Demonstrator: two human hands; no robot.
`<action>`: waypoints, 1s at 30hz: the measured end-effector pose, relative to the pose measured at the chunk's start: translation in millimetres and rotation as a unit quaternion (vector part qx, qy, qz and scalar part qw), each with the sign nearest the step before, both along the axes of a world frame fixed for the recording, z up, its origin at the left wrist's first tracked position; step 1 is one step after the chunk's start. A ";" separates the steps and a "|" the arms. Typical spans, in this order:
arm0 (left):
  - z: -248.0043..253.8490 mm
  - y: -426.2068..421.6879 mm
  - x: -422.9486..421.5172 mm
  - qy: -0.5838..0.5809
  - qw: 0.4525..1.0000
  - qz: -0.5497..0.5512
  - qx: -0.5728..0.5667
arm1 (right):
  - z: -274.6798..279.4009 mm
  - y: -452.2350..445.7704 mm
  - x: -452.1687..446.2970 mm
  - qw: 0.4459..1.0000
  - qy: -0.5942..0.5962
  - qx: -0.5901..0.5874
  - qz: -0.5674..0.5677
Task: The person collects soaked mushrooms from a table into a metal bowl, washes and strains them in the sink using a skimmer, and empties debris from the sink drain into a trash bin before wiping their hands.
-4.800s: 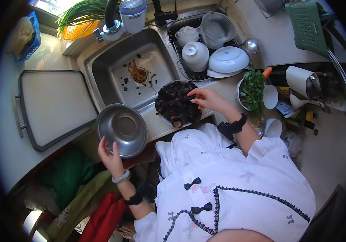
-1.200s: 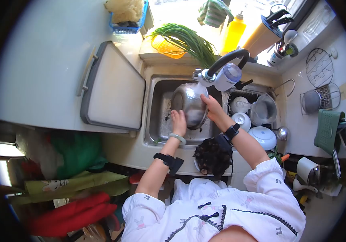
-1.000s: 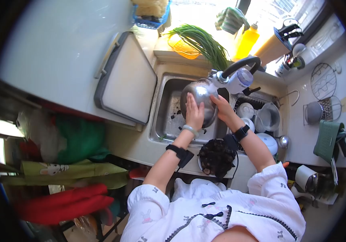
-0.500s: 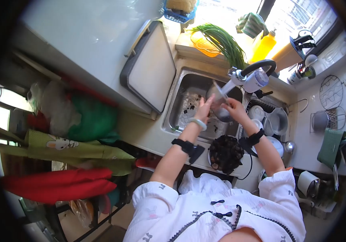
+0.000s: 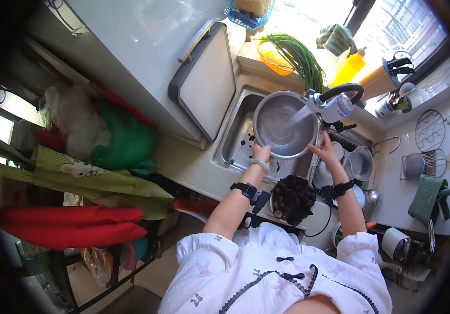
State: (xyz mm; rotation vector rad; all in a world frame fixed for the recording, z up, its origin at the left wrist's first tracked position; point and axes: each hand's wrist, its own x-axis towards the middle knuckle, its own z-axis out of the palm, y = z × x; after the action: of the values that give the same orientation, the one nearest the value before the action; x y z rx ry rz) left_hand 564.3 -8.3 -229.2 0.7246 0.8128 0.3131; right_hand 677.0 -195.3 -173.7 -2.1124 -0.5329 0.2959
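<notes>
A round metal bowl [image 5: 282, 125] is upright over the sink [image 5: 230, 138], and water runs into it from the faucet [image 5: 316, 100]. My left hand [image 5: 262, 153] grips the bowl's near rim at the lower left. At the right rim is my right hand [image 5: 328, 152], its fingers spread against the bowl's side. Dark bits lie on the sink bottom left of the bowl. Just in front of the sink, a plate piled with dark mushroom-like pieces [image 5: 293, 200] sits on the counter edge.
White bowls and a clear pot [image 5: 359, 163] fill a rack right of the sink. A cutting board [image 5: 207, 86] lies to the left. Behind are green stalks [image 5: 301, 57], a yellow bottle [image 5: 352, 68] and a knife block [image 5: 379, 81]. Bags [image 5: 123, 138] hang at the far left.
The bowl has turned from tilted, its outside showing, to upright with its opening up, and water now collects inside. My hands have moved to its rim. The view has shifted.
</notes>
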 end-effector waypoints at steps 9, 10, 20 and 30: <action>19.1 39.7 -43.7 -0.033 0.985 -0.159 -0.061 | -24.8 12.5 -0.7 0.782 0.578 0.215 -0.088; 3.7 55.9 -58.8 -0.049 0.977 -0.156 0.134 | -13.0 13.6 -5.7 0.794 0.561 0.211 -0.104; -55.0 131.2 -196.5 0.498 0.515 -0.171 0.677 | -20.4 -8.5 0.2 0.787 0.553 0.255 -0.098; -41.1 49.9 -175.9 0.487 0.467 -0.241 0.697 | -10.7 -5.4 -4.2 0.782 0.558 0.251 -0.122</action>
State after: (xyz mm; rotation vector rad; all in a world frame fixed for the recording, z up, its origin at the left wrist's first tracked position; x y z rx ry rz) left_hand 388.5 41.6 -270.3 2.8657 1.2696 -0.1045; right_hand 672.9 -200.7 -184.4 -1.1443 0.3543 1.0263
